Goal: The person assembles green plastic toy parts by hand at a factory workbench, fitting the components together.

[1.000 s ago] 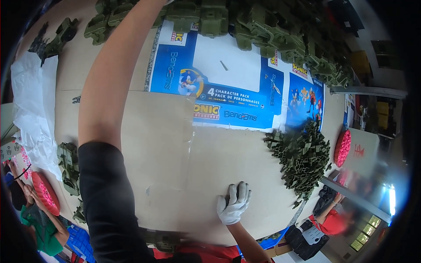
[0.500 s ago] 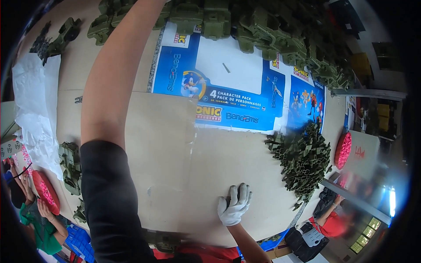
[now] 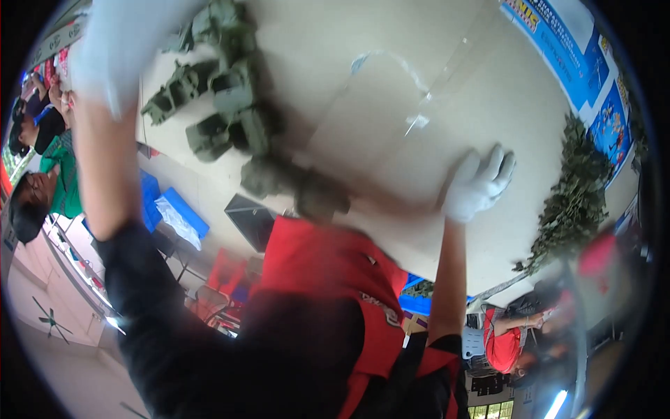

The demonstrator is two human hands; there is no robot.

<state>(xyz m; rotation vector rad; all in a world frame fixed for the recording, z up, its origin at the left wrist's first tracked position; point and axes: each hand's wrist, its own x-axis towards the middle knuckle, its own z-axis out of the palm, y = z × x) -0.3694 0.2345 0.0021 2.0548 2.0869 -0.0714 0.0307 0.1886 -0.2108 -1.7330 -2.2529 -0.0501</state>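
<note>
My left hand [image 3: 129, 52], in a white glove, is raised at the upper left and smeared by motion. Its fingers cannot be made out, nor whether anything is in them. Nearest to it are several olive-green plastic toy vehicle bodies [image 3: 234, 87], lying along the table edge in front of me. My right hand [image 3: 480, 185], also in a white glove, rests on the beige tabletop [image 3: 328, 77] with its fingers stretched out and slightly bent. No object shows in it. To its right lies a heap of small dark-green plastic pieces [image 3: 569, 199].
Blue printed cardboard [image 3: 558, 49] lies at the far right of the table. Clear tape [image 3: 417, 120] sticks to the top. A person in green [image 3: 63, 174] is at the left, another in red [image 3: 504, 342] at the lower right. Blue crates [image 3: 174, 209] stand beyond the table edge.
The whole view has swung toward my body and the left. My left hand, formerly past the top edge, now shows at the upper left. My right hand still rests on the table.
</note>
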